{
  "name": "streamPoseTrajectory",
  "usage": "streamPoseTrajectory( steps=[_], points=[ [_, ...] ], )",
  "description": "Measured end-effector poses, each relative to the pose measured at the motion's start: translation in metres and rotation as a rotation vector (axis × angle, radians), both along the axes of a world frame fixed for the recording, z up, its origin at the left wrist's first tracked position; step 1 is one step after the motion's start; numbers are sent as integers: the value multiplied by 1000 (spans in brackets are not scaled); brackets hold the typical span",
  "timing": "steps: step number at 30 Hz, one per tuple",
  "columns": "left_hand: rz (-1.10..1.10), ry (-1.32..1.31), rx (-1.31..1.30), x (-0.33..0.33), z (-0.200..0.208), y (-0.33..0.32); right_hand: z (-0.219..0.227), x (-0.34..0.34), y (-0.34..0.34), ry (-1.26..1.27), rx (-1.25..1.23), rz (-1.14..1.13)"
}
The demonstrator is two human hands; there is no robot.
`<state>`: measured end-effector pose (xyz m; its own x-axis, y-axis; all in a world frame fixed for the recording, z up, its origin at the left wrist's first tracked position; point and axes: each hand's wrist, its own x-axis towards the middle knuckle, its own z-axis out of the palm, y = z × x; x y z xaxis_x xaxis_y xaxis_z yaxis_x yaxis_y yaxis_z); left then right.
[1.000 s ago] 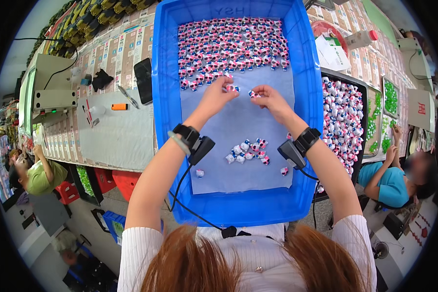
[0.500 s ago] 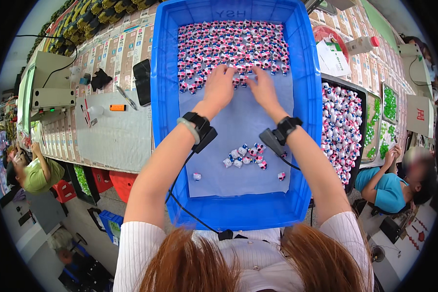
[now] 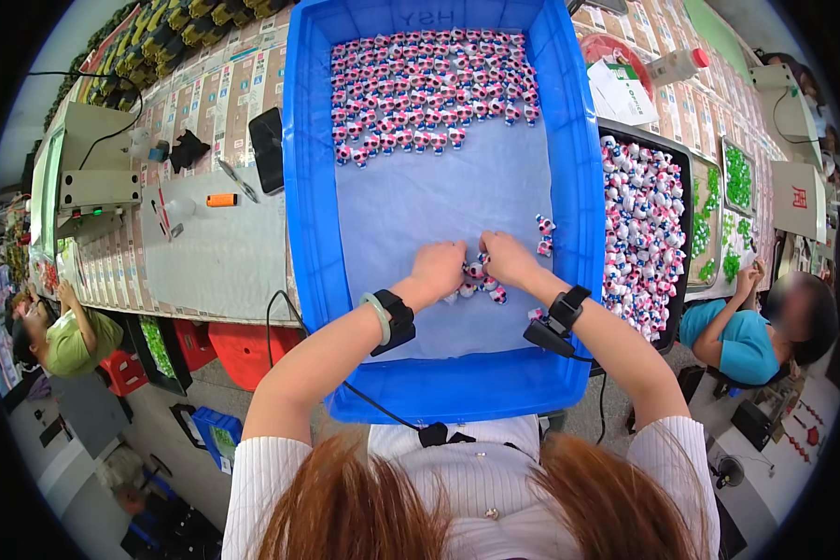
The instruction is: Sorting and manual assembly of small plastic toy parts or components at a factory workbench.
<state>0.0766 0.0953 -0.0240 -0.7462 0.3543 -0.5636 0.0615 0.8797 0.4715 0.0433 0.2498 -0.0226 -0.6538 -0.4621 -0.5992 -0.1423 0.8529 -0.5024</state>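
A big blue plastic crate (image 3: 309,201), lined with a pale sheet (image 3: 397,205), lies before me. Small pink, white and blue animal-like figurines (image 3: 429,86) stand packed in rows across its far part; the nearest row reaches only partway from the left. Both my hands are low over a loose cluster of figurines (image 3: 497,295) nearer to me. My left hand (image 3: 438,269) is closed at the cluster's left side, its fingertips' contents hidden. My right hand (image 3: 511,261) pinches a figurine (image 3: 483,259) at the cluster's far edge. A few more figurines (image 3: 544,235) lie by the right wall.
Right of the crate, a black tray (image 3: 686,210) is heaped with figurines. Beyond it are trays of green pieces (image 3: 738,177), a bottle (image 3: 674,67) and a red basin (image 3: 599,47). Left lie a phone (image 3: 267,149), an orange lighter-like object (image 3: 222,200) and tweezers (image 3: 238,180). Co-workers sit either side.
Both hands have come back from the rows to the loose cluster. The crate appears slightly shifted in view. Some figurines now lie by the right wall.
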Motion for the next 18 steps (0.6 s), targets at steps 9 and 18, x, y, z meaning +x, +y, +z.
streamPoseTrajectory(
  steps=[9, 18],
  points=[
    [481, 87, 525, -97, -3, -25, 10, -81, -5, -224, -563, -822],
    [60, 616, 88, -158, -8, -1, -36, -139, -12, 331, -359, -488]
  ],
)
